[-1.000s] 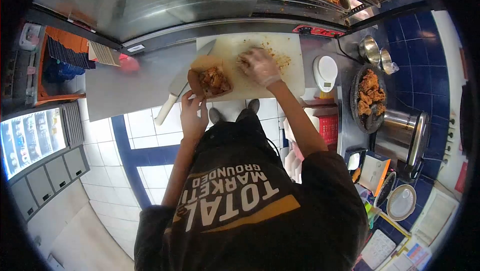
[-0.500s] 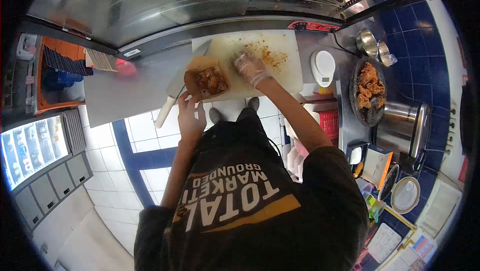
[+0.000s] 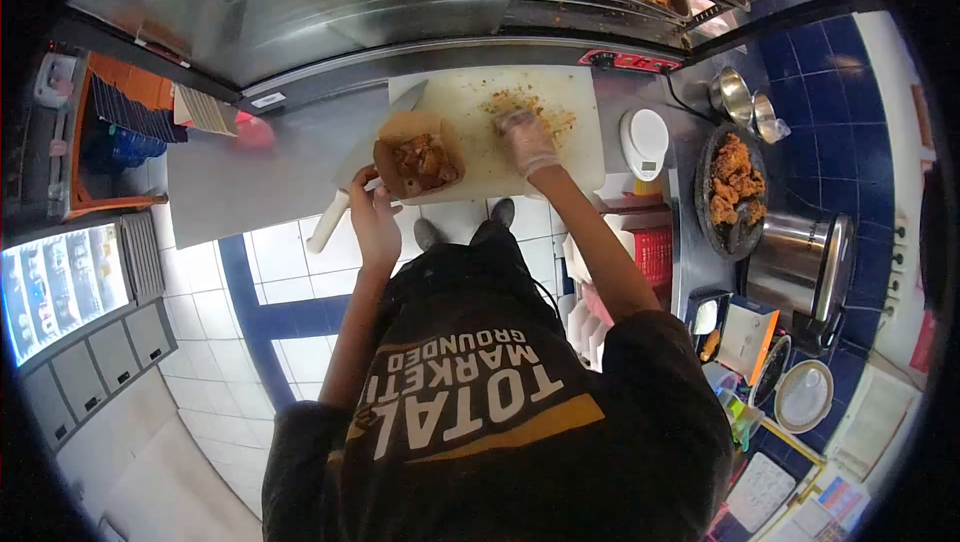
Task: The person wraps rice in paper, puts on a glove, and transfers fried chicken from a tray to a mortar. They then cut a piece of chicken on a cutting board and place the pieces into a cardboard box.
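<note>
A brown cardboard box with its flap raised stands on the left part of the white cutting board. Pieces of browned fried chicken lie inside it. My left hand is bare and rests against the box's near left corner, fingers apart. Beside it, a large knife has its white handle over the counter's front edge; the box covers part of its blade. My right hand, in a clear plastic glove, is low over the board with fingers curled together among brown crumbs. Something brownish shows at its fingertips, too blurred to name.
A white kitchen scale stands right of the board. Farther right are a round dark tray of fried chicken and metal bowls. A glass display cabinet borders the counter's back. An orange crate is at left.
My right hand has shifted right across the board, and its fingers are drawn together over the crumbs. My left hand stays by the box corner. The box has hardly moved.
</note>
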`<control>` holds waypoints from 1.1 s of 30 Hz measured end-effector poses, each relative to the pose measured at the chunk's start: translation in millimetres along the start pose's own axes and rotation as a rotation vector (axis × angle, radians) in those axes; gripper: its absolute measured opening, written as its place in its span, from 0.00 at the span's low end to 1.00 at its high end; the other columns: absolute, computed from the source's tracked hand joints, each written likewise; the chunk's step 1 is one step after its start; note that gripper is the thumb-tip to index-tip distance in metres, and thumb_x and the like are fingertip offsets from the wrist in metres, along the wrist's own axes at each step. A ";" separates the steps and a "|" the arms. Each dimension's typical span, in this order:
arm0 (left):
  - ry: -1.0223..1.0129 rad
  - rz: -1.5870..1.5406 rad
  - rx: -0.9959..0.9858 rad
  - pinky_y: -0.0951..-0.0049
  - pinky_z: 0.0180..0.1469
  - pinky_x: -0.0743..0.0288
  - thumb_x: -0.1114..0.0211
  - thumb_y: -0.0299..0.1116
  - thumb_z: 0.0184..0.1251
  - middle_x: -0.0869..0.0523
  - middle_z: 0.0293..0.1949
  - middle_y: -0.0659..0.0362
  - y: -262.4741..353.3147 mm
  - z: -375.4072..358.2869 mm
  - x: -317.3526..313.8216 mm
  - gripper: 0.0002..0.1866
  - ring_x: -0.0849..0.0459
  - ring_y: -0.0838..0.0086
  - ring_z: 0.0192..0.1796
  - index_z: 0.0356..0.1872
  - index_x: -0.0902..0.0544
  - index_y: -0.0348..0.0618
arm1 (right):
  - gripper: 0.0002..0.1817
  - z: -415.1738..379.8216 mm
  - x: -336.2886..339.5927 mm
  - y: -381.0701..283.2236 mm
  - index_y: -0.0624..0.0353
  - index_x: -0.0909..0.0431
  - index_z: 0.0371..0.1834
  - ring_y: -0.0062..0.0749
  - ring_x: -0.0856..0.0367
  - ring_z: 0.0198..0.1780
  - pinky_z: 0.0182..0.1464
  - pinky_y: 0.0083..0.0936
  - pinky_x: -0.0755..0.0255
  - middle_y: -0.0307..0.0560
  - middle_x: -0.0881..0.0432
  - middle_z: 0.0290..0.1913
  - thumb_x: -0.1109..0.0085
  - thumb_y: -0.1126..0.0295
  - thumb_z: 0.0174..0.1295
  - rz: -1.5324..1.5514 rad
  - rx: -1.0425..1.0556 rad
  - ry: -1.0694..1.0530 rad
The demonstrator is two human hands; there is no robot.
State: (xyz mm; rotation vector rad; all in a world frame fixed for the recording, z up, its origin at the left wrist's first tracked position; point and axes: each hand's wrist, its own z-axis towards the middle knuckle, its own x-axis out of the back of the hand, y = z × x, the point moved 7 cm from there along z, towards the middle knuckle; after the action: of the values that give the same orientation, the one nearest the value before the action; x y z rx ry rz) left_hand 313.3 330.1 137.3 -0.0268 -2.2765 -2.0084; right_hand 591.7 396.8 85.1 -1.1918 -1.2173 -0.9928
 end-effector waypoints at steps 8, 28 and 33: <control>-0.082 0.105 -0.003 0.69 0.43 0.19 0.51 0.40 0.76 0.26 0.57 0.47 0.0 9.6 -13.2 0.23 0.20 0.64 0.51 0.64 0.33 0.36 | 0.12 -1.1 52.1 8.7 0.60 0.19 0.46 0.23 0.17 0.41 0.37 0.23 0.21 0.43 0.16 0.39 0.35 0.78 0.57 1.752 -0.533 0.120; -0.100 0.362 0.052 0.64 0.23 0.24 0.50 0.30 0.72 0.21 0.19 0.50 -2.1 17.8 -11.3 0.14 0.17 0.64 0.19 0.49 0.24 0.31 | 0.09 5.9 -12.1 -33.6 0.55 0.18 0.38 0.50 0.16 0.44 0.46 0.41 0.21 0.57 0.16 0.39 0.44 0.72 0.54 0.005 -0.186 -0.019; -0.195 0.448 -0.048 0.62 0.24 0.24 0.51 0.31 0.73 0.19 0.20 0.48 -11.4 24.7 -9.9 0.15 0.17 0.59 0.19 0.52 0.25 0.31 | 0.07 -11.4 -1.9 14.9 0.55 0.17 0.35 0.49 0.16 0.41 0.44 0.40 0.21 0.55 0.16 0.37 0.43 0.69 0.55 0.189 -0.255 0.143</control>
State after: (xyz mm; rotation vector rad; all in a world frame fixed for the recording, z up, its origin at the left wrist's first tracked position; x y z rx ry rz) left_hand 320.6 353.6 122.1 -0.6986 -2.0794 -1.8827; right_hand 607.7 387.5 81.8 -1.3815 -0.8670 -1.0928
